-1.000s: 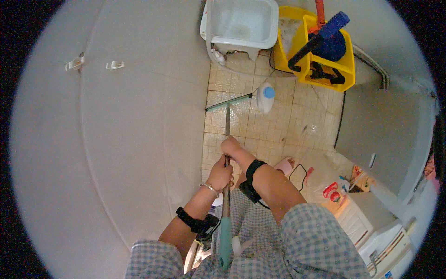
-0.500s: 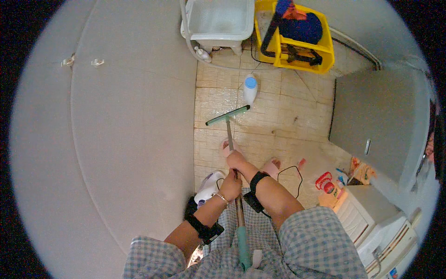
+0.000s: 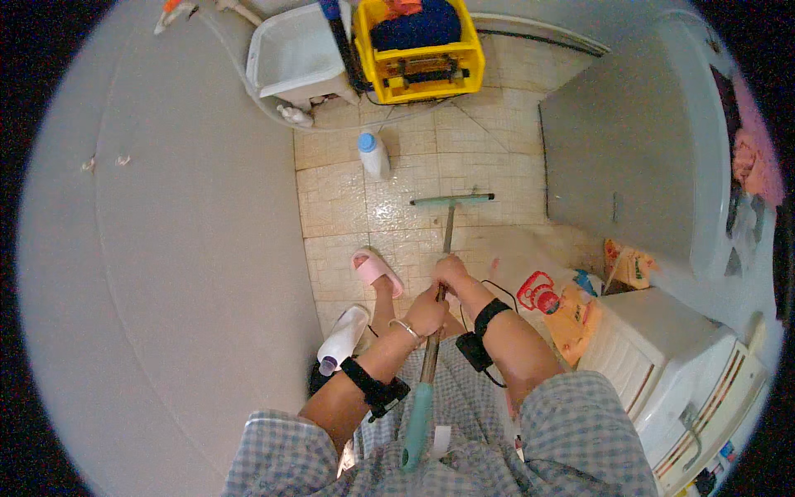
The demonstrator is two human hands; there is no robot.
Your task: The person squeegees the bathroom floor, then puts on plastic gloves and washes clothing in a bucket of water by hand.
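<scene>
Both of my hands are wrapped round the pole of a floor squeegee (image 3: 472, 199). My right hand (image 3: 450, 272) is higher up toward the head, and my left hand (image 3: 426, 312) is just behind it, nearer my body. The wide green blade lies crosswise on the tiles ahead of me, and the pale green grip end (image 3: 418, 427) points back at my waist. Left of the blade, a white bottle with a blue cap (image 3: 374, 160) is on the floor. Another white bottle, purple-capped (image 3: 343, 338), lies near my left forearm.
A white basin (image 3: 298, 54) and a yellow mop bucket (image 3: 426, 79) stand at the far wall, a hose running past them. A grey cabinet (image 3: 617, 153) is on the right. Bags and a red-handled container (image 3: 538, 291) sit beside a white appliance (image 3: 638, 348).
The squeegee blade has swung rightward across the tiles and now lies nearly level. The view has shifted right, so the bucket, basin and blue-capped bottle appear further left. Both hands keep their hold.
</scene>
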